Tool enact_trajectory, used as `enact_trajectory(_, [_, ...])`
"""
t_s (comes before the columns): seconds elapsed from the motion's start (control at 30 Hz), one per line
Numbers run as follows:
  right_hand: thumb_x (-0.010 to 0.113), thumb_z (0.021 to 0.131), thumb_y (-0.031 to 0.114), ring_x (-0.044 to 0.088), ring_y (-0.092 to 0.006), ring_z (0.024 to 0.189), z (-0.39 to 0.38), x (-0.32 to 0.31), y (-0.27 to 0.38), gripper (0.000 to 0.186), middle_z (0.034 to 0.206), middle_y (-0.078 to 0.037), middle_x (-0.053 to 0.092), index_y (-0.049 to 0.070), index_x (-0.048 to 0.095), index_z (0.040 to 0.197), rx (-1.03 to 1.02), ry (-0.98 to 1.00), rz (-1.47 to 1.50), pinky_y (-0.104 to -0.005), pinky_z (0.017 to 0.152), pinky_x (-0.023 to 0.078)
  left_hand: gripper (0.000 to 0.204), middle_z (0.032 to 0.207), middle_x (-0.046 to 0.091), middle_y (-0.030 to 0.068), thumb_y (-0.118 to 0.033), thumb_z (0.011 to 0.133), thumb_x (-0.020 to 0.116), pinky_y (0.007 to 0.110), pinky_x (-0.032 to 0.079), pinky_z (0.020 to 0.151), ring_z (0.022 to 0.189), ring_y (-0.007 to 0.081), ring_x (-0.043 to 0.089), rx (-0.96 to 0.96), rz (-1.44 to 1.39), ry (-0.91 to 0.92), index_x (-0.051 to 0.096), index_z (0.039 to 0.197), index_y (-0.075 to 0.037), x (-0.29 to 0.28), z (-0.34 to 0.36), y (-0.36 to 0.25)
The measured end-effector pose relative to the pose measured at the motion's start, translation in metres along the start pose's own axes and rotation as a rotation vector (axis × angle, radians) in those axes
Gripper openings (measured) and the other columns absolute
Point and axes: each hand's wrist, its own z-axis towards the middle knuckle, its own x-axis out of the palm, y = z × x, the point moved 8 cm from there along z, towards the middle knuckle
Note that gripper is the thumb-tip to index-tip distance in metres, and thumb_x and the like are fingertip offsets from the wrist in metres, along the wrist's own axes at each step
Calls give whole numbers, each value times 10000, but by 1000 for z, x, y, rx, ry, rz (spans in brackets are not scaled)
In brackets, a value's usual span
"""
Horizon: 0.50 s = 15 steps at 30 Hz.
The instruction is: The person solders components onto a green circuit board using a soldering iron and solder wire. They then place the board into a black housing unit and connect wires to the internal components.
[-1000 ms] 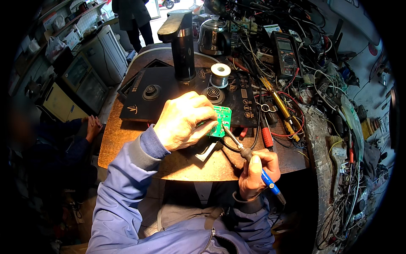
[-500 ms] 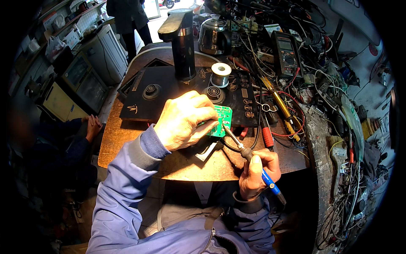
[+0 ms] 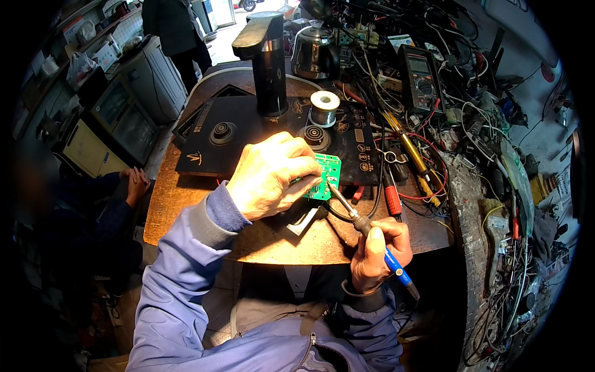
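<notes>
My left hand (image 3: 276,173) is closed on a green circuit board (image 3: 325,180), its fingers at the board's left part. My right hand (image 3: 378,251) grips a soldering iron with a blue handle (image 3: 396,268), whose metal tip reaches onto the board's face near its lower right. Behind the board lies a black induction cooker top (image 3: 211,161) with round fittings and a button panel. On it stand a spool of solder wire (image 3: 323,113) and a tall black spout column (image 3: 268,84). Whether the tip touches the board is hard to make out.
The wooden table (image 3: 176,220) carries a steel kettle (image 3: 308,53) at the back. To the right are tangled wires, a multimeter (image 3: 421,84), a yellow tool (image 3: 411,155) and a red probe (image 3: 392,199). A seated person's clasped hands (image 3: 136,183) are at left; another person (image 3: 173,34) stands behind.
The standing person at the back has shifted to the left. My hands, the board and the iron have stayed almost in place.
</notes>
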Motion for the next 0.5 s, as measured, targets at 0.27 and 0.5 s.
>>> enact_trajectory(0.27, [641, 921, 38, 439, -63, 505, 1, 1, 0, 65, 765, -67, 579, -9, 601, 941, -6, 7, 3, -212, 456, 330, 169, 903, 715, 55, -147, 790, 886, 368, 574, 688, 816, 253, 683, 0, 5, -1, 764, 902, -113, 1, 0, 0])
enact_trajectory(0.5, [641, 922, 35, 434, -60, 509, 0, 1, 0, 63, 766, -66, 582, -10, 601, 941, 6, 7, 23, -214, 462, 324, 166, 896, 718, 49, -148, 786, 883, 368, 573, 683, 813, 250, 683, -1, 24, 2, 764, 898, -118, 1, 0, -1])
